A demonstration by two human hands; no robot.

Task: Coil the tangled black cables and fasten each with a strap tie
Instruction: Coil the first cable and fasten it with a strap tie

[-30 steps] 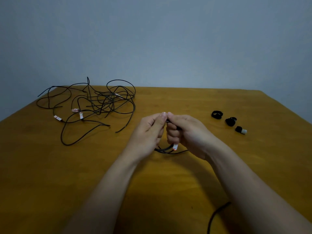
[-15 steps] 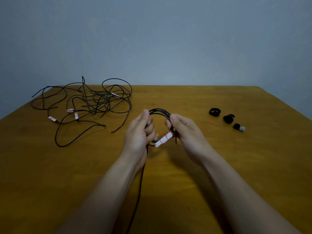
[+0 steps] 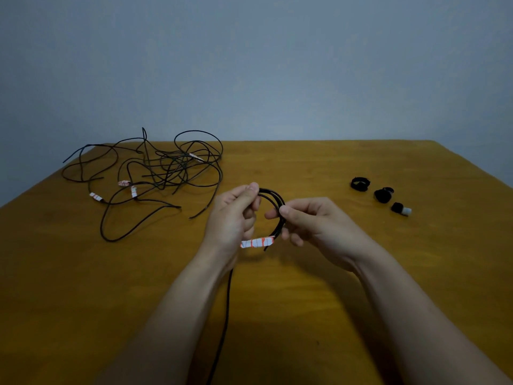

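Indoors, wooden table (image 3: 319,168), grey wall (image 3: 277,65), left hand (image 3: 230,218) and right hand (image 3: 316,226) fingers (image 3: 286,211) pinching cable coil (image 3: 273,196)

The wooden table (image 3: 305,168) bears tangled black cables (image 3: 177,165) and three strap ties (image 3: 382,195).

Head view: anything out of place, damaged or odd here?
Nothing damaged or spilled. The tangled black cables sprawl at the far left of the table. The coil pinched by left hand and right hand is unfinished: its tail runs out of frame. Three strap ties lie at right, unused.
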